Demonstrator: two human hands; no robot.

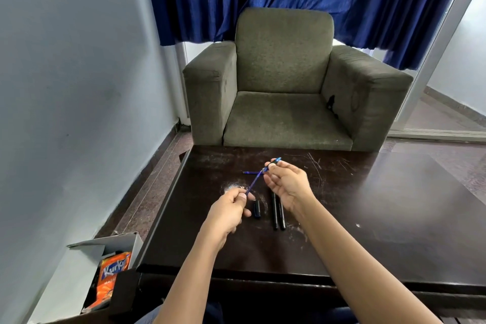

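Handling of the blue pen [254,181] is the step in hand. It is held slantwise above the dark table [368,205]. The left hand [228,211] pinches its near end and the right hand [286,184] its far end, spare fingers loosely spread. The next move likely calls for a straight pull or push along the barrel.

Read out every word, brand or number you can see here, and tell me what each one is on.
"Kurku": large letters on the orange snack packet in the open cardboard box; the rest of the word does not show.
Smaller print lower on that packet: too blurred to read.
Blue pen and black pens on the table: no marking that can be read.
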